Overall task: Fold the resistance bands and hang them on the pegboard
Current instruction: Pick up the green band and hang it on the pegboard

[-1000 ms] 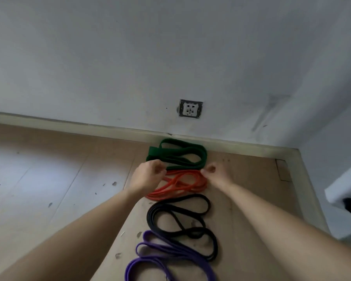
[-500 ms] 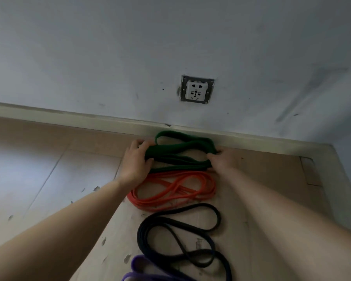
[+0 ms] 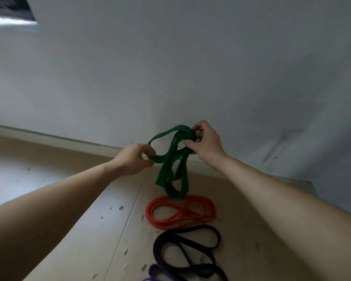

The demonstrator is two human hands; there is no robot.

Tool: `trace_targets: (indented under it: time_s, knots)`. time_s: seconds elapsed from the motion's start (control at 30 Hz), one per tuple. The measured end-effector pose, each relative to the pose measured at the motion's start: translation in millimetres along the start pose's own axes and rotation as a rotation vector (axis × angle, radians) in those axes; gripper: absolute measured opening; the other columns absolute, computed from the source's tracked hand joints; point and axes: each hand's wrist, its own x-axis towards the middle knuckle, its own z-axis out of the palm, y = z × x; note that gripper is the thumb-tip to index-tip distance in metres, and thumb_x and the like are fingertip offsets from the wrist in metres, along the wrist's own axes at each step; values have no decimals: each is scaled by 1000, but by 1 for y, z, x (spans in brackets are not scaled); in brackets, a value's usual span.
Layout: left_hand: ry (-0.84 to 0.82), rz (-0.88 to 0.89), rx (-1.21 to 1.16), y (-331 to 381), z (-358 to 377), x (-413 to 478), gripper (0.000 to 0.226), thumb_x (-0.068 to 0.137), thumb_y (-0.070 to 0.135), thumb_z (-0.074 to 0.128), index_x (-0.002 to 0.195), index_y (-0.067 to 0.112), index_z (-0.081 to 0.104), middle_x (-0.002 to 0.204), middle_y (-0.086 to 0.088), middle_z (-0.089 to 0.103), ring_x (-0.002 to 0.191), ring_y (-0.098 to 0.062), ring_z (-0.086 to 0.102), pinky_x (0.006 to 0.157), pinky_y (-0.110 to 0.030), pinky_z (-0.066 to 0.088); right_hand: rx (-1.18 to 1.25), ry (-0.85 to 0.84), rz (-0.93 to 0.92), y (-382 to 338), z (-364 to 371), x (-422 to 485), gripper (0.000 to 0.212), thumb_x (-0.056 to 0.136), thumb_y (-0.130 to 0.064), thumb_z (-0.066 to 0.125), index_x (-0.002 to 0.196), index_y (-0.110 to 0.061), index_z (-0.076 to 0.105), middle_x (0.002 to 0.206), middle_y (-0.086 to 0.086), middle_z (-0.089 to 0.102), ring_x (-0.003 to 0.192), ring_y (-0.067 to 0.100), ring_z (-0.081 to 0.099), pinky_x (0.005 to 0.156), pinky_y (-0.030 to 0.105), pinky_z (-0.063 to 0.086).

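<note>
A wide green resistance band (image 3: 171,169) hangs in loops above the floor, held by both hands. My left hand (image 3: 133,159) pinches one loop at its left side. My right hand (image 3: 206,144) grips the bunched top of the band, higher and closer to the wall. The band's lowest loop dangles just over an orange band (image 3: 180,212) coiled on the floor. Nearer to me lie a black band (image 3: 188,254) and the edge of a purple band (image 3: 156,272). No pegboard is in view.
A pale wall (image 3: 170,67) with a skirting board (image 3: 69,139) runs behind the bands. The floor (image 3: 49,179) is light wood with small scuffs. A dark opening (image 3: 8,11) shows at the top left corner.
Both hands took hold of the green band where it lay by the wall and lifted it off the floor; it now hangs in loops. The camera tilted up, and the wall socket is hidden.
</note>
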Motion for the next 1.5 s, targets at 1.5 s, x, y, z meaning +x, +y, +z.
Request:
trace_targets:
  time_s: [1.5]
  knots:
    - [365, 526, -680, 435, -371, -175, 17, 97, 25, 68, 107, 13, 72, 106, -11, 75, 87, -20, 72, 86, -35, 59, 392, 12, -373, -455, -316, -126, 36, 89, -7, 74, 121, -2, 58, 96, 17, 72, 91, 37, 73, 88, 51, 60]
